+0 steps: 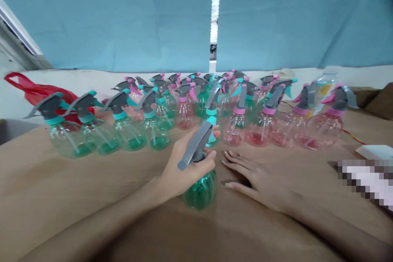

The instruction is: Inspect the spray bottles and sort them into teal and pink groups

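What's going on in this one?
A person's left hand grips a green spray bottle by the neck, just in front of a crowd of upright green bottles and pink bottles on a brown cover. The right hand rests flat on the cover beside it, holding nothing. A red bag lies behind the bottles at the left.

Glossy translucent green plastic spray bottle
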A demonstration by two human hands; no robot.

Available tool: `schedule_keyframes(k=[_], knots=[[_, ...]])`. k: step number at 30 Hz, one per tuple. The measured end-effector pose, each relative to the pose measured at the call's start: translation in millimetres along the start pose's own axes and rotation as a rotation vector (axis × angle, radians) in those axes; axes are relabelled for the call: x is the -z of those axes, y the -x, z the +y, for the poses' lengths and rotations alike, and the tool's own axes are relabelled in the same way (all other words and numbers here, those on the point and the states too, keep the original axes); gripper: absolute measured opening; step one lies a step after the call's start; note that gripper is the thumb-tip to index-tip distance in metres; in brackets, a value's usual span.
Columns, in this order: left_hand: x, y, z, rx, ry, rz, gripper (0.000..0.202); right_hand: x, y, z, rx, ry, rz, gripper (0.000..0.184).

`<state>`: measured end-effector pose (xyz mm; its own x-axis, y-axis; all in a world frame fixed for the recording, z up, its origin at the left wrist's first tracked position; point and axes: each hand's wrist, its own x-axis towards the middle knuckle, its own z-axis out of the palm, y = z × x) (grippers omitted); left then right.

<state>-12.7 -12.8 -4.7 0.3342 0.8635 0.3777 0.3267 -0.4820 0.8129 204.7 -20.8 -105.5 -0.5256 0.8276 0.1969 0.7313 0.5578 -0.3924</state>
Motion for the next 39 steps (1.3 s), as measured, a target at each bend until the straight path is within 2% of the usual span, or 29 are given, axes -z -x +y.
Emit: schedule_keyframes(k=[22, 26, 33, 39], knots=[[1.6, 0.0, 4.1, -0.028, -0.093, 0.012, 0.038, -2.4, 0.5, 4.0, 0.006, -0.041, 0.014, 0.059], [4.7, -1.1, 5.7, -0.012, -0.084, 0.011, 0.029, -2.9, 0.2, 4.4, 0.009, -0.045, 0.012, 0.06], [8.6, -1.9, 7.0, -0.089, -0.056, -0.005, 0.016, -2.3, -0.1, 3.9, 0.016, -0.053, 0.018, 0.058], [6.7, 0.6, 3.3, -0.005, -0.078, -0.006, 0.022, -1.2, -0.4, 2.4, 0.001, -0.017, 0.001, 0.06]])
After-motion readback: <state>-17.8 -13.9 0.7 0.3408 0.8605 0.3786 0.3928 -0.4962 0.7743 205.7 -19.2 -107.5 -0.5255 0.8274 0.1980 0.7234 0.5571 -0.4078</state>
